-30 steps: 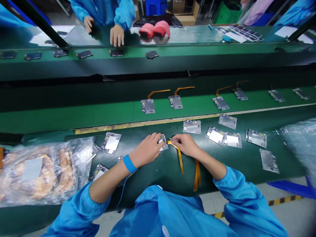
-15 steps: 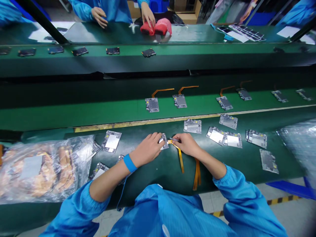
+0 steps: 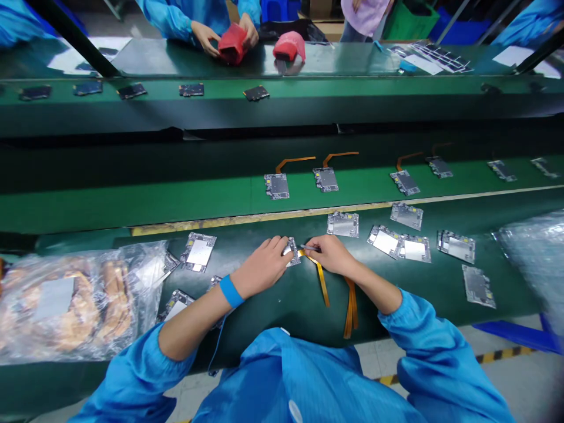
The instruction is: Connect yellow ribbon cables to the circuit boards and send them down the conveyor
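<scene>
A small circuit board (image 3: 292, 251) lies on the green bench, gripped along its left side by the fingers of my left hand (image 3: 268, 261), which wears a blue wrist strap. From the board's right edge runs an orange flat flex cable (image 3: 323, 285), bent toward me. My right hand (image 3: 329, 254) pinches a slim grey tool (image 3: 311, 248) over the cable's board end; its tip is too small to make out. Below my right wrist lies a bunch of orange flex cables (image 3: 351, 310). My fingers partly hide the board.
Several loose boards (image 3: 414, 249) lie to the right, others (image 3: 199, 252) to the left beside a clear plastic bag (image 3: 79, 305). Beyond the bench, a green belt (image 3: 198, 200) carries boards with cables. Across from me a co-worker's hands (image 3: 207, 40) hold a red object (image 3: 232, 44).
My hands stay nearly in place. Boards on the near belt have shifted right; dark boards on the far belt have shifted left. The co-worker has picked up one red object.
</scene>
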Available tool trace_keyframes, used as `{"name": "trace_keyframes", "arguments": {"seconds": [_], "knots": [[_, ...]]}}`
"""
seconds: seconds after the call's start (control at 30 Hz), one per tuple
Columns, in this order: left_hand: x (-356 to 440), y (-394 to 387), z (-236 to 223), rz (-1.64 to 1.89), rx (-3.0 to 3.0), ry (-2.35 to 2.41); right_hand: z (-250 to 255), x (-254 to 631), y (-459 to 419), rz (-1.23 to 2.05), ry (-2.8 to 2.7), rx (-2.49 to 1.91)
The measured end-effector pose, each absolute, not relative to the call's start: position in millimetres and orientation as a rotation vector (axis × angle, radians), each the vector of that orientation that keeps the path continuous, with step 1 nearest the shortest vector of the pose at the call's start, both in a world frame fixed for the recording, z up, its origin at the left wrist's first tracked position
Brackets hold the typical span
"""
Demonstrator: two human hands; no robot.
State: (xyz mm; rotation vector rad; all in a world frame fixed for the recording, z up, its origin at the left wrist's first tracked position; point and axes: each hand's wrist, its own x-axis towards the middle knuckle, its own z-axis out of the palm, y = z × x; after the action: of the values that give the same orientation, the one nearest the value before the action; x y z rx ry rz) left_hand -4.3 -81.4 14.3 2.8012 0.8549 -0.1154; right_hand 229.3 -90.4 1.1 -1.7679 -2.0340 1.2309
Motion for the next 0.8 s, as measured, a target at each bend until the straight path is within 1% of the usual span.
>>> {"name": "trace_keyframes", "arguments": {"seconds": [0.2,0.5,0.6,0.7,0.8], "knots": [[-4.6,-82.9,14.6,-0.099,2.823,0.834,1.9,228.6,-86.9,1.193,-2.082,-1.755],[-0.1,-83.5,17.9,-0.187,2.905,0.788,1.3,228.3,-87.9,1.192,-2.126,-1.793],[1.2,-83.4,19.9,-0.173,2.902,0.795,5.1,230.9,-89.3,1.086,-2.181,-1.773],[1.8,-83.5,20.9,-0.18,2.92,0.791,10.1,231.7,-89.9,0.976,-2.253,-1.651],[1.5,-83.9,20.5,-0.19,2.931,0.793,12.3,227.4,-88.7,0.955,-2.367,-1.562]]}}
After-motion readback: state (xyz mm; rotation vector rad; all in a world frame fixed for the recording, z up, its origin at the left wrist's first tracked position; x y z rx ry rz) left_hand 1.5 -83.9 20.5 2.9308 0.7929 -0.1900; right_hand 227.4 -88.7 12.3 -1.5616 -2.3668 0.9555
